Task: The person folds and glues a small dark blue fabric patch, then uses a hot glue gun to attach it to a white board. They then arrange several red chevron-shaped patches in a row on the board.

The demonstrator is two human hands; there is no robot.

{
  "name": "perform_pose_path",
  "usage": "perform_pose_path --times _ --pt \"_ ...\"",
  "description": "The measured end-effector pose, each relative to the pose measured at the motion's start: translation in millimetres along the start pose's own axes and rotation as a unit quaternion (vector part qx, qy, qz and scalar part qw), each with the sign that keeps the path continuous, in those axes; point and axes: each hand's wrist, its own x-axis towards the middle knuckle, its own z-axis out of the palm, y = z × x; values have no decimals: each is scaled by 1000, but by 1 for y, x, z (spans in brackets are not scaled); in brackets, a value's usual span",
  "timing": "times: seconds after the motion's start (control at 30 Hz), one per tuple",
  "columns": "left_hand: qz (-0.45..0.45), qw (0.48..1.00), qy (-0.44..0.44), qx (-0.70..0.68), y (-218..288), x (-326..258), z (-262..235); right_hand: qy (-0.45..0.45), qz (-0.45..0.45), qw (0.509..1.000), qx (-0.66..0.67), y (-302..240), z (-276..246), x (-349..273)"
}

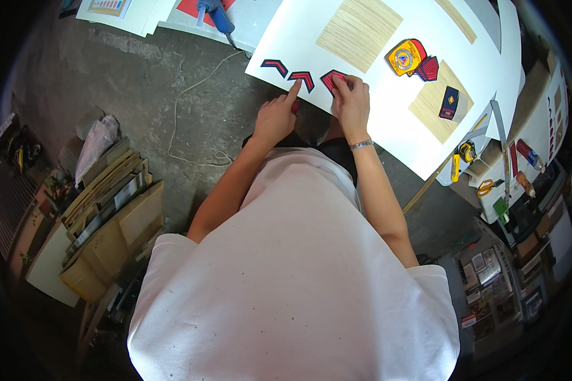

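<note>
A broad white board (394, 146) lies ahead of both hands, its near edge slanting from beyond the left hand to the near right of the right hand. Of the wood-grain panels on it, one (359, 32) lies straight ahead of the right hand, past its fingers, and another (429, 108) lies to that hand's right.

The right hand (354, 101) reaches over the near edge, fingers drawn together and thumb and fingertips closed down at the right side of a red patch with a dark border. The left hand (275, 120) is mostly curled, its forefinger stretched forward to the board. A bit of red shows by the curled fingers; whether they hold it, I cannot tell.

Ahead and to the right of the right hand lies a yellow badge (403, 58), well apart from it. Farther right is a dark blue patch (449, 103).

The red patch (329, 79) sits at the right hand's fingertips, the nearer hand to it; its long axis is unclear, being partly covered. Just to its left, the middle chevron (305, 79) meets the left forefinger's tip, its longer span running left to right. The other chevron (274, 66) lies ahead of the left hand, slightly left of that fingertip, apart from the middle one and spread much the same way.
</note>
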Motion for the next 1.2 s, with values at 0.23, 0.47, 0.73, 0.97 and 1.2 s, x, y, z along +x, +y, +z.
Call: perform_pose_path --times 0.23,0.47,0.73,0.97,1.2 --pt "37 999 -15 37 1 -2 0 -5 -43 999 15 3 -4 -11" --pt "45 998 -30 33 4 1 -3 -7 -54 998 27 5 -3 -12" --pt "-141 864 25 -483 3 -7 -3 22 2 997 67 9 -11 -13" --pt "-238 727 -1 -644 0 -6 -9 -24 -3 1000 10 16 -10 -14" --pt "-277 673 -60 -683 29 2 17 64 47 997 -18 33 -33 -27"
